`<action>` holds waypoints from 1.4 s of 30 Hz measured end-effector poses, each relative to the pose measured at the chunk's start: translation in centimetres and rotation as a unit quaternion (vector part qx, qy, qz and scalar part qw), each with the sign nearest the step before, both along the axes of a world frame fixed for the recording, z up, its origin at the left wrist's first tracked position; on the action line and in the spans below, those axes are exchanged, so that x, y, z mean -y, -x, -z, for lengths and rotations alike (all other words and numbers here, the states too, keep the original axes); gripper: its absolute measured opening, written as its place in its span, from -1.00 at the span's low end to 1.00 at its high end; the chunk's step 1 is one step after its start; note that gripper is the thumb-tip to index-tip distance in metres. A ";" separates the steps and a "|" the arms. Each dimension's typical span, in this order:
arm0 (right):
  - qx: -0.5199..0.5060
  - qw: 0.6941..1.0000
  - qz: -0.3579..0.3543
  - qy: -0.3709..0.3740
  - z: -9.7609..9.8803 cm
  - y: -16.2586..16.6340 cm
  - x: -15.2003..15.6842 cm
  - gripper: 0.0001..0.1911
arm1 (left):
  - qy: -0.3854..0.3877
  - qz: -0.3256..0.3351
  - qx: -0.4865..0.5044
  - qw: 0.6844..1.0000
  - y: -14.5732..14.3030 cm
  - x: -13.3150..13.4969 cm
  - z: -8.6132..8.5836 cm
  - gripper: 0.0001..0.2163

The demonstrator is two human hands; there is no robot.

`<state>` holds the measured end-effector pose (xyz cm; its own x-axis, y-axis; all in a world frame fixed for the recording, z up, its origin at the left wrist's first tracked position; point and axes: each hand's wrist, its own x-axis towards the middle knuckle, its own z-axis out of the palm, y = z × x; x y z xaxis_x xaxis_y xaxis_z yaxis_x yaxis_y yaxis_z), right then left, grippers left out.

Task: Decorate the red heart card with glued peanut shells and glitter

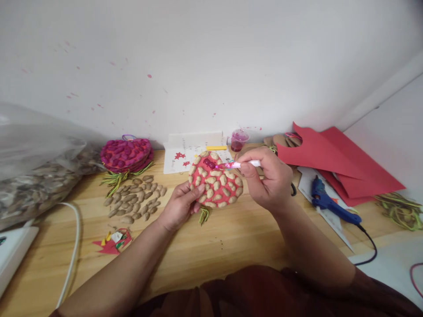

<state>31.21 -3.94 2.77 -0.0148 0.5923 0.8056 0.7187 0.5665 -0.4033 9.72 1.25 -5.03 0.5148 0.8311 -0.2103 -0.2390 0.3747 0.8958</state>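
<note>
My left hand (180, 204) grips the lower left edge of a red round disc (216, 180) covered with tan peanut shells, held tilted above the wooden table (211, 246). My right hand (269, 180) pinches a white-handled paintbrush (239, 164), whose pink-stained tip touches a shell painted dark red near the disc's top. A green-yellow tassel hangs under the disc.
A heap of loose peanut shells (135, 200) lies left of the disc, behind it a finished purple-painted disc (126, 154). A small cup of red paint (238, 141), white paper with red stars (188, 154), red card sheets (333, 163), a blue glue gun (328, 204) and a plastic bag of shells (36, 167) surround them.
</note>
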 end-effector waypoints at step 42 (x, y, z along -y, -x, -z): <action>-0.140 0.988 0.060 0.035 1.0 -0.8 -1.3 -0.87 | -0.055 -0.001 -0.053 0.997 -0.3 -0.6 1.0 -0.57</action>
<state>32.01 -2.67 1.73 0.2760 0.6306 0.7254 0.6342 0.4477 -0.6304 10.02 1.84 -6.02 0.4922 0.8534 -0.1715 -0.1412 0.2726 0.9517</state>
